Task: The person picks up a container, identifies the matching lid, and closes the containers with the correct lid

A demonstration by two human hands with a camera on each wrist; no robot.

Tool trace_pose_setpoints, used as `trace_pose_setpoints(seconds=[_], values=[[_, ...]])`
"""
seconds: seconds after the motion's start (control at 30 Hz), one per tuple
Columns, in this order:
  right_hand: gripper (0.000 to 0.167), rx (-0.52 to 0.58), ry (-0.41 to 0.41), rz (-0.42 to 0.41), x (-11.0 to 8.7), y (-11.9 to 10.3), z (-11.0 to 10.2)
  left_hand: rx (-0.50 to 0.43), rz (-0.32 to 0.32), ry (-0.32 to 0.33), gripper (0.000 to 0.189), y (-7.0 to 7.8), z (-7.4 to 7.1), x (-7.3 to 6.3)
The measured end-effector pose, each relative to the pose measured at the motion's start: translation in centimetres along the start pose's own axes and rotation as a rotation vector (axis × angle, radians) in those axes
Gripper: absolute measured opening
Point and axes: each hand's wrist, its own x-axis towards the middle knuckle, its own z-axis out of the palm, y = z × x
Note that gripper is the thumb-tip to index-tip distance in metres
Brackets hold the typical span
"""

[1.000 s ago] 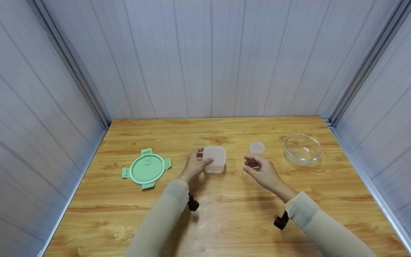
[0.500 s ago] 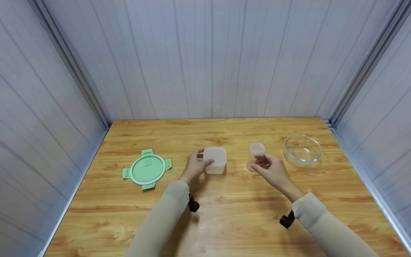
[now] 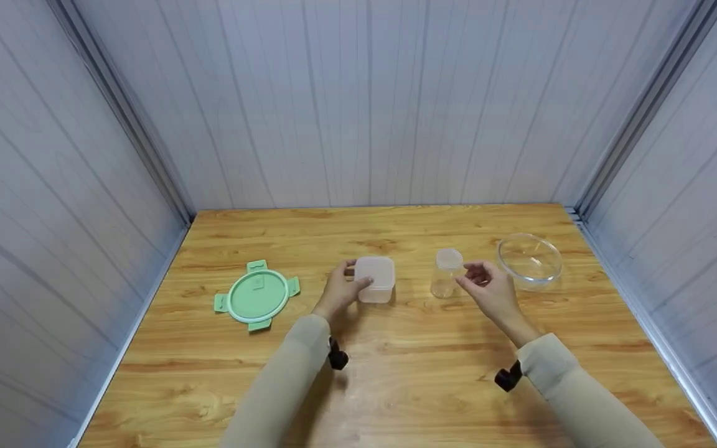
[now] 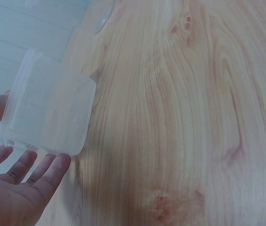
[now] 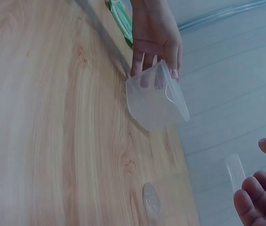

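My left hand [image 3: 340, 287] grips a square frosted plastic container [image 3: 376, 292], its lid on top. The thumb lies on the lid and the fingers reach along the side, as the left wrist view shows of this container [image 4: 53, 103]. To the right stands a tall clear round jar [image 3: 444, 283] with a whitish lid [image 3: 449, 257], upright on the table. Just right of that jar is my right hand [image 3: 492, 292], fingers loosely curved, holding nothing. In the right wrist view these fingers [image 5: 260, 193] come close beside the jar's lid [image 5: 235, 172].
A round green lid [image 3: 257, 295] with four-sided flaps lies at the left of the wooden table [image 3: 383, 386]. Behind the right hand sits a clear glass bowl [image 3: 529, 258]. Pale panel walls [image 3: 371, 106] enclose the table at the back and sides.
My right hand has moved right, from the front left of the jar across to its right side, uncovering the jar. The left hand and the container stay in place.
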Motion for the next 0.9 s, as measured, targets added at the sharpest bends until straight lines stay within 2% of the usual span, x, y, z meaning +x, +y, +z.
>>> trace_pose_setpoints(seconds=[0.33,0.6,0.9], values=[[0.029,-0.014,0.053,0.061,0.5,1.8,-1.4,0.024,-0.005,0.007,0.063,0.0,0.0,-0.1],[0.032,-0.015,0.077,0.104,0.7,3.1,-2.8,-0.002,-0.003,-0.003,0.061,0.1,0.0,-0.2],[0.031,-0.033,0.131,0.101,1.0,4.1,-4.2,-0.029,0.002,-0.007,0.064,0.1,-0.1,-0.4]])
